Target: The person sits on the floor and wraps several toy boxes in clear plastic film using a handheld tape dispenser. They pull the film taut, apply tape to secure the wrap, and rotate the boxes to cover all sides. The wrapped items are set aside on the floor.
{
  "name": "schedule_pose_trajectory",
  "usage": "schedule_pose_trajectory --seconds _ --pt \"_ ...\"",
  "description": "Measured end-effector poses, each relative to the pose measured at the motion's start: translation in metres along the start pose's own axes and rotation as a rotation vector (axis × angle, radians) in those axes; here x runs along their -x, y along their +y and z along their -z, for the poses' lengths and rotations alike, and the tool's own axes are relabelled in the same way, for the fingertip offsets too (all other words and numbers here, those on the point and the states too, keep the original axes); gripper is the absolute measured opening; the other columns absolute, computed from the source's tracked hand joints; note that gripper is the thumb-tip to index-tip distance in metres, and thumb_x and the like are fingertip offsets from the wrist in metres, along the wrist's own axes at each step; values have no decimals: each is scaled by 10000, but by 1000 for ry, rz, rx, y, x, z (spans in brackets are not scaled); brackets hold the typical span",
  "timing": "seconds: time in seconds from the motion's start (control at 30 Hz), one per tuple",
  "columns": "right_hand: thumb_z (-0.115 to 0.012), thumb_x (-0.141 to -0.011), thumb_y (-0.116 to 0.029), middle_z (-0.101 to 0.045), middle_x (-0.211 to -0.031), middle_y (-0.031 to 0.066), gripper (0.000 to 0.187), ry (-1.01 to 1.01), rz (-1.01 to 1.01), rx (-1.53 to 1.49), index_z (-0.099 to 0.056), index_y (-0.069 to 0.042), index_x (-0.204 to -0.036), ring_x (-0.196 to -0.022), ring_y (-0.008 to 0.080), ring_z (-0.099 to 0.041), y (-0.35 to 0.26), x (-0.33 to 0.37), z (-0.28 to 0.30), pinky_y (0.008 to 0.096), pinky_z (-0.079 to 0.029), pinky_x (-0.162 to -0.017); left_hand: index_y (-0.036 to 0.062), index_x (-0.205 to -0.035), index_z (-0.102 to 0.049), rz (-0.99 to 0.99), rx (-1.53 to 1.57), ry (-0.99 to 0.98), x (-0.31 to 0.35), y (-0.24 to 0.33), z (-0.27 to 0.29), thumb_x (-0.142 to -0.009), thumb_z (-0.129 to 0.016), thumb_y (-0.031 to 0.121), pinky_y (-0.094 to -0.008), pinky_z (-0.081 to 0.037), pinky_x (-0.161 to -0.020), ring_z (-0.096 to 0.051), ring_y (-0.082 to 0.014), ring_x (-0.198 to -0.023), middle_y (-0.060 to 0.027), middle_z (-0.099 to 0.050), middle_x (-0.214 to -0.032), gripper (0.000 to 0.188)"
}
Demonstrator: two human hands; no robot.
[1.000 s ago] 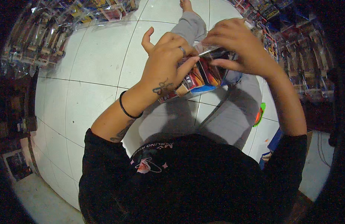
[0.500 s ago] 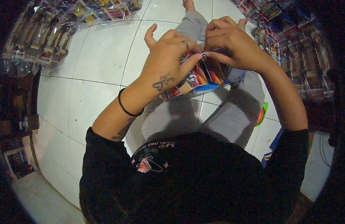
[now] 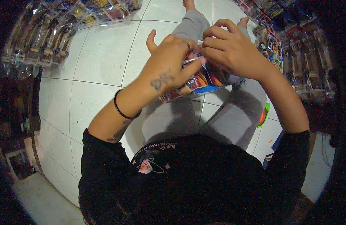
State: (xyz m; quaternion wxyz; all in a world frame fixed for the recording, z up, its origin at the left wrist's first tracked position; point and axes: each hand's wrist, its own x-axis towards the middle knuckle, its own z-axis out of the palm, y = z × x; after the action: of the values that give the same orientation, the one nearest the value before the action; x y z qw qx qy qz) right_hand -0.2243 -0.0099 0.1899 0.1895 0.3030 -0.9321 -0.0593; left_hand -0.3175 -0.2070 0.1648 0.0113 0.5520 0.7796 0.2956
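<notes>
We see package [image 3: 198,81] partly, left hand [image 3: 169,56] and right hand [image 3: 233,47] over it; we cannot tell where right fingertips rest; foot [image 3: 189,5] cut by upper edge; wrapped stacks [image 3: 38,43] fade into dark rim

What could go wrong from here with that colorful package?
The thin clear film at the left hand might tear or slip out of its grip.

The colorful package lies over the gap between the gray-trousered legs, so it could tip.

The right hand works close against the left, so fingers may get in each other's way.
</notes>
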Motion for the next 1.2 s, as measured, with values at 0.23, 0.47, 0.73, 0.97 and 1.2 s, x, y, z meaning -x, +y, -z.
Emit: schedule_pose_trajectory --seconds 0.23,0.47,0.73,0.97,1.2 --pt "-637 -749 -161 -578 -917 48 164 -272 -172 -62 -595 -78 -883 -976 228 -538 27 15 30 384 -396 -907 149 -884 -691 -114 -121 205 8 -3 -14 -797 -682 261 -547 -94 -1054 -564 -190 -996 -22 -634 -907 142" --pt "-701 -730 -218 -587 -982 70 269 16 -148 -131 -610 -84 -945 -1024 255 -522 15 11 37 427 -367 -919 133 -824 -680 -157 -38 339 7 -4 -25 -765 -694 211 -571 -97 -1031 -558 -186 -950 20 -608 -805 99" --pt "-688 -716 -212 -598 -866 15 192 15 -128 -210 -638 -98 -862 -960 218 -526 5 5 -3 405 -361 -897 134 -834 -688 -10 -49 -19 40 -25 30 -763 -708 233 -560 -77 -1070 -561 -180 -955 14 -627 -855 123" --pt "-675 -727 -195 -605 -894 34 163 -55 -118 -230 -626 -82 -834 -981 230 -519 6 2 0 413 -355 -916 134 -879 -673 -84 -35 174 12 -9 7 -773 -707 274 -523 -134 -1052 -572 -193 -973 -19 -632 -917 178" --pt "-683 -720 -237 -598 -919 22 213 36 -111 -223 -628 -95 -869 -1015 223 -525 7 3 2 415 -358 -938 96 -878 -666 32 302 49 -8 -17 -12 -831 -648 246 -428 -312 -972 -589 -196 -920 -36 -639 -829 159"
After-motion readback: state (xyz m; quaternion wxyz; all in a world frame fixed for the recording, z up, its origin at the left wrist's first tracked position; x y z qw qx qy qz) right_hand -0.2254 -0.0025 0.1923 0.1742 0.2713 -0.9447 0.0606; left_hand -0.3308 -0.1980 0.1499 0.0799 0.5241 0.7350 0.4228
